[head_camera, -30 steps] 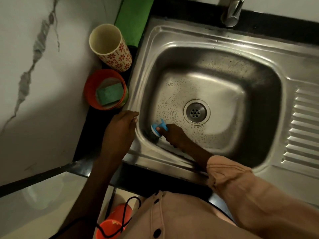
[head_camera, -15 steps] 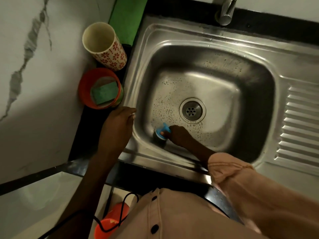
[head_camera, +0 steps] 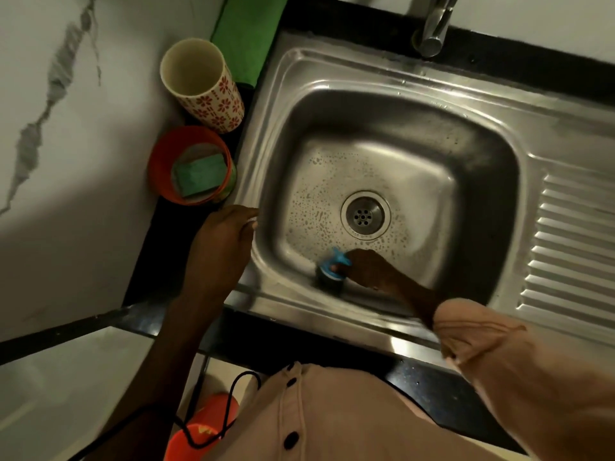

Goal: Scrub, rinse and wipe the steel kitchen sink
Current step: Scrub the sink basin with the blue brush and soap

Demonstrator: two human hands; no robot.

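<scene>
Now the steel sink [head_camera: 392, 104] holds soapy droplets around its drain [head_camera: 365, 216]. The scrubber [head_camera: 329, 272], at the drain's seven o'clock, has slid rightward along the near wall, so scrubbing advances. The right hand [head_camera: 362, 269] has its grip curled around it; the left hand [head_camera: 221, 247] rests flat on the rim at nine o'clock.

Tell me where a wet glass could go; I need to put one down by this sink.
The ribbed drainboard right of the basin looks bare, as does the steel rim between the basin and the tap. The left strip is crowded: a cup, an orange tub holding a sponge, and the left hand. The right hand scrubs with a brush in the basin.
</scene>
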